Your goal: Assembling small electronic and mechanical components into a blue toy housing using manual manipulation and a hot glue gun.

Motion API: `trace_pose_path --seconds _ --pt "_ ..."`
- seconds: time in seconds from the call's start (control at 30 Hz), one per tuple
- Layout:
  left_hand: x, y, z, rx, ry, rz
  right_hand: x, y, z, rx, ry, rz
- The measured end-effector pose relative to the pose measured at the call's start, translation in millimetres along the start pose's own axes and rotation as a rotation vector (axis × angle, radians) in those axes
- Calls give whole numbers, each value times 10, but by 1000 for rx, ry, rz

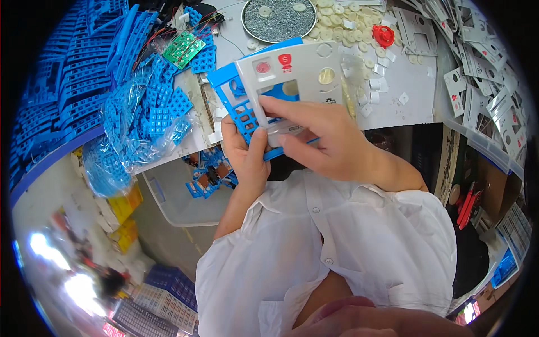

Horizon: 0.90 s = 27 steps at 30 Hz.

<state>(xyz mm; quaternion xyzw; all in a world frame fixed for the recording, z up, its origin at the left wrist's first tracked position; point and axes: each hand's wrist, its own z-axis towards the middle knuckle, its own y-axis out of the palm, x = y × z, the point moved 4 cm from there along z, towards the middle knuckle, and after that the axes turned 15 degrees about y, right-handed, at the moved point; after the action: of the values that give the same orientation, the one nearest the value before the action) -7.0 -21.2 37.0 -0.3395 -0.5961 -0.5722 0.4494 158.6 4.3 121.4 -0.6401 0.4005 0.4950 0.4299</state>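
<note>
My left hand (pixel 245 154) grips the lower edge of a blue plastic frame with a grid of square openings (pixel 238 98). A light grey faceplate (pixel 306 70) with a red round button, a red mark and a window opening lies on top of the blue frame. My right hand (pixel 320 137) presses on the lower part of the grey faceplate, fingers spread over it. Both pieces are held together above the edge of the white table (pixel 407 92).
A round metal dish of small screws (pixel 279 19) stands at the back, with pale round discs (pixel 337 17) and a red knob (pixel 383 35) beside it. Blue keypad pieces in clear bags (pixel 143 121) pile at left, a green circuit board (pixel 183 49) behind. Grey faceplates (pixel 488 84) fill a tray at right.
</note>
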Motion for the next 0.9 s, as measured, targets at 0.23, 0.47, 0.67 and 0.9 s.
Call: trace_pose_path --seconds 0.23,0.47,0.67,0.9 --pt "-57 105 21 -84 -49 79 104 -96 24 75 -4 62" --pt "-46 206 11 -28 -27 -89 346 -734 -82 377 57 -106" --pt "-75 80 -14 -8 -83 -46 678 -559 -122 131 296 511" --pt "83 10 -52 -274 -17 344 652 -467 -357 -10 329 507"
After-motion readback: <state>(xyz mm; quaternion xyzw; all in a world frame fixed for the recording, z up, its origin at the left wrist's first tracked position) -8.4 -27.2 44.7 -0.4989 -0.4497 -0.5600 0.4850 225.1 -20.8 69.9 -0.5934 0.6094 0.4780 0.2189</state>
